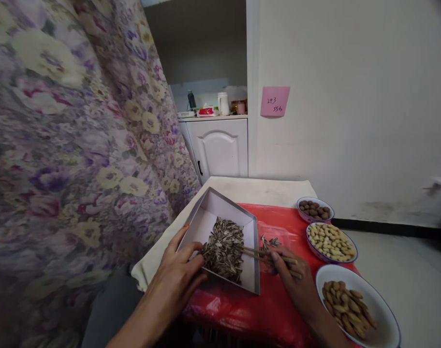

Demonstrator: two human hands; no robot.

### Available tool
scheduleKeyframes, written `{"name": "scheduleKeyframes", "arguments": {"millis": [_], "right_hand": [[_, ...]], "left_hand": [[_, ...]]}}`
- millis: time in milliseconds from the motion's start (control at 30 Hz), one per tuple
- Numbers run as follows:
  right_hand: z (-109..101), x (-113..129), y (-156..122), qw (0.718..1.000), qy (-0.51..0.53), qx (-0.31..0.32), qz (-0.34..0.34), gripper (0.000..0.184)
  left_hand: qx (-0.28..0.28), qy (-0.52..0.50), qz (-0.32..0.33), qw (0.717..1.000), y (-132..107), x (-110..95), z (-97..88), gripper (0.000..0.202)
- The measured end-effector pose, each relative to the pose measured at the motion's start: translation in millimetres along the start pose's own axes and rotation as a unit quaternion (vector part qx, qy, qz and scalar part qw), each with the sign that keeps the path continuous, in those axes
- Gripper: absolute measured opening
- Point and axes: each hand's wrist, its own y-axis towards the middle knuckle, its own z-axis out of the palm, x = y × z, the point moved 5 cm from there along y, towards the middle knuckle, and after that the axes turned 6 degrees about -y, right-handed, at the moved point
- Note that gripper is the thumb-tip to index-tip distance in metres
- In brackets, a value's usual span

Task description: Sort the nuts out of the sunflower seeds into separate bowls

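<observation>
A grey-edged box (pixel 250 261) with a pale inside holds a heap of striped sunflower seeds (pixel 224 249). My left hand (pixel 179 268) grips its near left wall, fingers bent over the rim and touching the seeds. In my right hand (pixel 292 278) is a pair of wooden chopsticks (pixel 257 252), their tips at the right side of the heap inside the box. Just right of the box, partly behind the chopsticks, a few sunflower seeds lie in a clear shallow plastic tray (pixel 284 238).
Along the right table edge stand a bowl of brown round nuts (pixel 315 209), a bowl of peanuts (pixel 331 241) and a larger bowl of almond-like nuts (pixel 382 314). Red plastic (pixel 274 212) covers part of the cream tablecloth (pixel 260 186). A floral curtain (pixel 97 145) hangs close on the left.
</observation>
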Motion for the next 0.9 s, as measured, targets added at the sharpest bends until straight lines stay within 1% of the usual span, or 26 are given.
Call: {"name": "scheduleKeyframes", "arguments": {"millis": [133,233,367,500,600,667,733,800,900], "right_hand": [[-8.1,2.0,0.3,1.000,0.002,-0.013,0.023,0.030],[-21.0,3.9,-0.4,0.999,0.002,-0.030,0.034,0.030],[-51.4,3.5,-4.4,0.995,-0.034,-0.069,0.058,0.029],[-87.2,4.1,-12.3,0.984,-0.049,-0.143,0.093,0.030],[-102.6,4.0,-17.4,0.977,-0.047,-0.172,0.118,0.032],[-104.8,3.7,-18.8,0.977,-0.041,-0.171,0.121,0.033],[-101.3,4.0,-18.6,0.980,-0.039,-0.160,0.112,0.032],[-92.4,5.9,-16.8,0.986,-0.039,-0.134,0.095,0.031],[-70.9,10.7,-12.3,0.994,-0.040,-0.073,0.067,0.030]], "left_hand": [[-0.005,0.001,0.008,1.000,0.4,-1.1,-0.4,0.009],[0.000,0.004,0.008,1.000,0.6,0.5,0.3,0.009],[0.004,0.010,0.019,1.000,0.7,1.8,1.1,0.007],[0.000,0.008,0.009,1.000,1.2,-0.1,0.4,0.008],[-0.012,0.002,0.004,1.000,1.7,-3.4,-1.2,0.010],[-0.014,0.000,0.004,1.000,2.1,-4.9,-1.7,0.011],[-0.014,-0.001,0.006,1.000,2.4,-5.3,-1.9,0.011],[-0.012,-0.001,0.009,1.000,2.6,-4.4,-1.7,0.011],[-0.002,0.003,0.018,1.000,2.4,-2.4,-0.5,0.009]]}}
